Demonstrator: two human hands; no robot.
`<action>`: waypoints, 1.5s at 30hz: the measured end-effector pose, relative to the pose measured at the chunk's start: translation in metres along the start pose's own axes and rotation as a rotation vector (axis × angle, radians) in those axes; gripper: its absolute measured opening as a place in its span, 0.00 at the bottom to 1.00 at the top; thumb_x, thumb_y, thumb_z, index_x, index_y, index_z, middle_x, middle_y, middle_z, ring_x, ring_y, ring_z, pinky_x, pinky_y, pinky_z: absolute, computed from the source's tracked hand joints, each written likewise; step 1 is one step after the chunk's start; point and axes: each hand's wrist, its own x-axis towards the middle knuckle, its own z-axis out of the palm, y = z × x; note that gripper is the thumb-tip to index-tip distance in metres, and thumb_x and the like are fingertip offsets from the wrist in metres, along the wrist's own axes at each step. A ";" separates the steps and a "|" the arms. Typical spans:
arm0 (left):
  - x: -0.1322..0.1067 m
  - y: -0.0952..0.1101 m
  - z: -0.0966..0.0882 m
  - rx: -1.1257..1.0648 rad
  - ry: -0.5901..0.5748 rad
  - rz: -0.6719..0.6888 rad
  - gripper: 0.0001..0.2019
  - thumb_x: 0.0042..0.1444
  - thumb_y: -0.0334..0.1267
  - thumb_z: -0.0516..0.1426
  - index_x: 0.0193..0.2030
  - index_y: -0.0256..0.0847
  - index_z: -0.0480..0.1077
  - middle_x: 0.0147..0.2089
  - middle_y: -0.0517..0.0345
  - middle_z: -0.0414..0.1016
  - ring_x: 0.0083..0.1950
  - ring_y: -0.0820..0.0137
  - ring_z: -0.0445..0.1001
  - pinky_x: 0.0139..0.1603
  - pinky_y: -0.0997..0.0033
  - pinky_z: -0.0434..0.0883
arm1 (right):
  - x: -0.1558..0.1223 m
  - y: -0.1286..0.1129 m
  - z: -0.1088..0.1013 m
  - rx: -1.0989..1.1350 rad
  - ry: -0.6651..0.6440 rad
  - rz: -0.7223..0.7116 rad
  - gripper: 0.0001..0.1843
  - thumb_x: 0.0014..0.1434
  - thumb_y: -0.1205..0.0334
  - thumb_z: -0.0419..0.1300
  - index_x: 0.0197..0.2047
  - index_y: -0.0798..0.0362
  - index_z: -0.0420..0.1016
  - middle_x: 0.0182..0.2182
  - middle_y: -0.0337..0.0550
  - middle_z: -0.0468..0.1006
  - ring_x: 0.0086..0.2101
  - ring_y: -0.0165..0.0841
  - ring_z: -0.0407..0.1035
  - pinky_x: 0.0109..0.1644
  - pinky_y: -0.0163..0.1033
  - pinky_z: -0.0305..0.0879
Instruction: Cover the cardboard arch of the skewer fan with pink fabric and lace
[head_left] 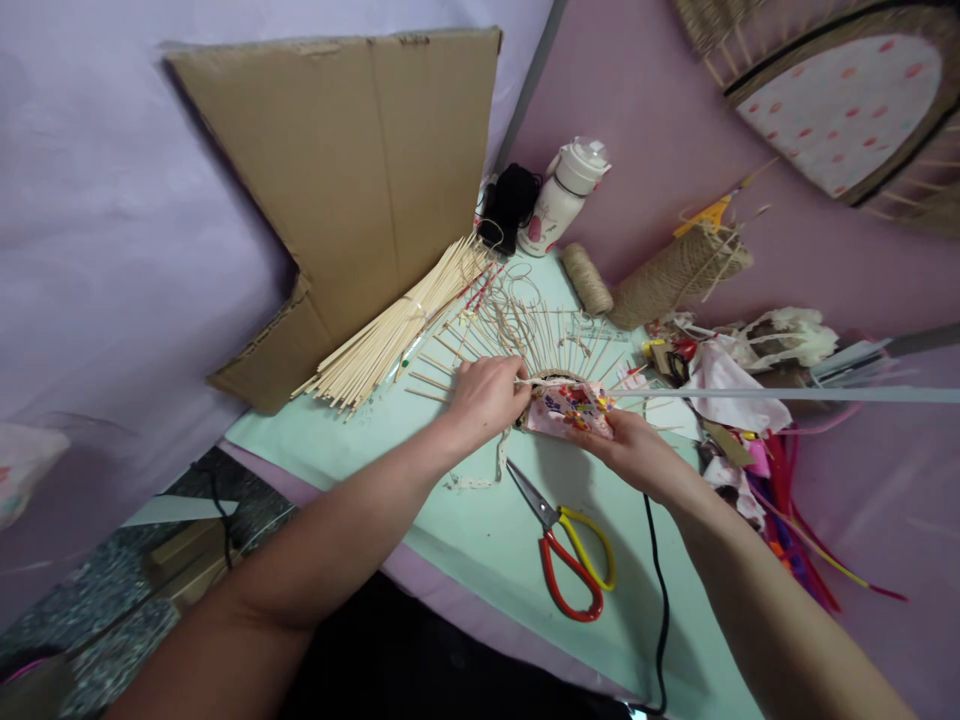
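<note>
My left hand point(486, 396) is closed in a pinch on a strip of white lace trim point(501, 455), whose loose end trails down onto the pale green mat point(360, 450). My right hand point(628, 446) grips the floral fabric disc point(568, 408) at the centre of a half-round piece with thin sticks point(547, 345) fanning out from it. Both hands meet at the disc's left edge. Red-and-yellow scissors point(568, 548) lie shut on the mat just below the hands.
A bundle of bamboo sticks point(397, 325) leans by a cardboard sheet point(337, 170) at the left. Behind are a white bottle point(564, 195), black yarn point(512, 200) and twine spools point(587, 278). Fabric scraps and ribbons point(750, 400) pile at the right. A black cable point(660, 600) crosses the mat.
</note>
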 end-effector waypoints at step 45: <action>0.020 -0.011 -0.015 0.079 -0.064 0.142 0.12 0.58 0.41 0.58 0.47 0.42 0.73 0.51 0.51 0.77 0.55 0.58 0.72 0.57 0.54 0.66 | 0.002 0.009 -0.015 0.153 -0.054 0.105 0.19 0.53 0.43 0.59 0.29 0.52 0.68 0.19 0.34 0.63 0.22 0.28 0.56 0.27 0.35 0.54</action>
